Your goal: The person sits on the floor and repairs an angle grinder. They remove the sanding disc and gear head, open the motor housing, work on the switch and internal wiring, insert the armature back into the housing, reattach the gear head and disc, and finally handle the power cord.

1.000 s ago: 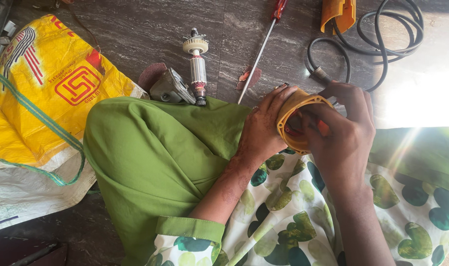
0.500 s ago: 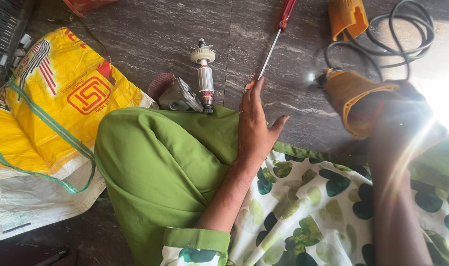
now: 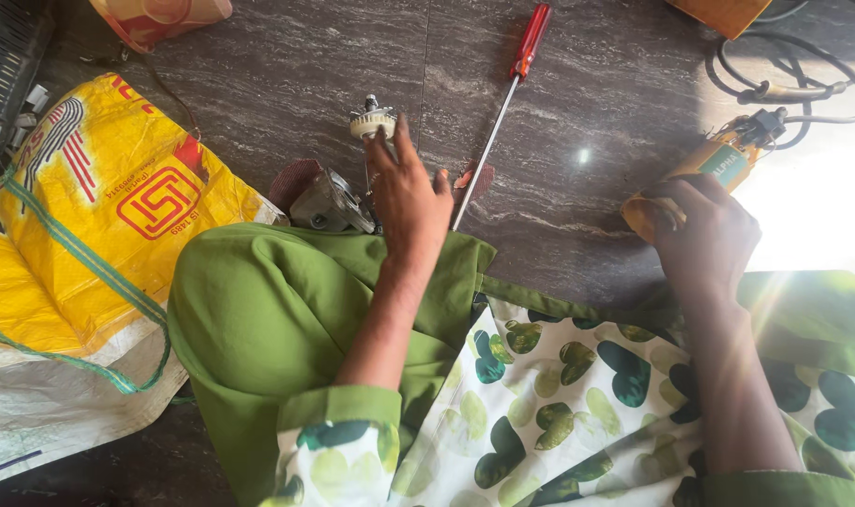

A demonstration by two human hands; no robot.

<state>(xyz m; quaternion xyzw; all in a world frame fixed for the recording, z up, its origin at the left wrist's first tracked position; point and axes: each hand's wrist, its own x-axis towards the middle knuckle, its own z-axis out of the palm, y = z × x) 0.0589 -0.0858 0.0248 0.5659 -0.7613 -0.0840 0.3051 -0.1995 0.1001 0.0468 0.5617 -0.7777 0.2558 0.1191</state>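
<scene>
Grey metal with a pale toothed wheel at its far end, the motor armature (image 3: pixel 371 131) lies on the dark stone floor (image 3: pixel 286 75), and its long axis runs away from the person, almost straight up in the head view. The left hand (image 3: pixel 407 192) lies over the near part of it, fingers stretched forward and loosely spread, palm down; they are not closed around it, and whether they touch it I cannot tell. Just to the left of this hand, against the green-clad knee (image 3: pixel 258 310), sits a grey metal gear housing (image 3: pixel 329 202). To the right of the hand a red-handled screwdriver (image 3: pixel 502 108) lies slantwise, tip near the knee, handle far away. Well apart, at the right, the right hand (image 3: pixel 704 230) is curled on the near end of a yellow power-tool body (image 3: pixel 695 174) with a black cable (image 3: pixel 789 75) behind. So the left hand is much nearer to the armature. A yellow woven sack (image 3: pixel 89 216) is at the far left.
</scene>
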